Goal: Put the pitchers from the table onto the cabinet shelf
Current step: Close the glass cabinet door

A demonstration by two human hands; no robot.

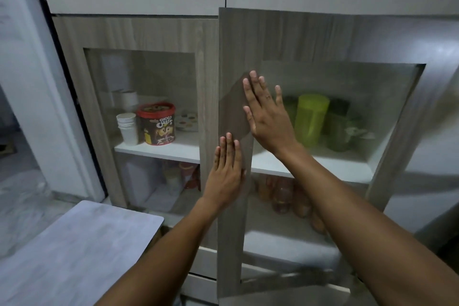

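Green pitchers stand on the white cabinet shelf (335, 165) behind the right glass door: a bright lime one (310, 119) and a darker green one (340, 131) to its right. The right door (238, 37) stands slightly ajar, its wooden frame nearer to me than the left door. My right hand (265, 112) lies flat with fingers spread on the door's frame and glass. Lower down, my left hand (227, 169) presses flat on the same frame's edge. Neither hand holds anything.
Behind the left glass door (139, 77) are stacked paper cups (128, 128) and a red-lidded Choco Chips tub (157, 124). Jars sit on the lower shelves. A grey table corner (82, 243) is at lower left. White upper cabinets are above.
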